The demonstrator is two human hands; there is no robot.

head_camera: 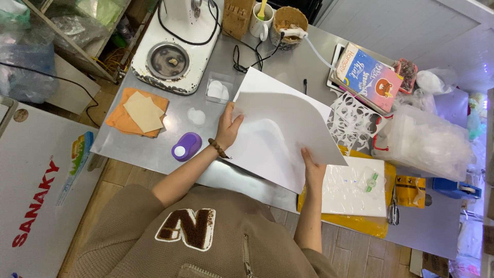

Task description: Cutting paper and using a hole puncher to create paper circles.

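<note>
My left hand (228,125) grips the left edge of a stack of large white paper sheets (280,128), held above a steel table (154,154). My right hand (312,170) holds the lower right edge of the same sheets, fingers curled under them. The top sheet bows upward between the two hands. A beaded bracelet sits on my left wrist. A purple paper punch (186,146) lies on the table just left of my left forearm.
Orange and tan cloths (138,113) lie at the left. A white appliance with a round metal dish (169,60) stands behind. White paper cut-outs (352,121), a colourful book (371,77), a plastic bag (427,141) and a white board on yellow packaging (355,190) fill the right.
</note>
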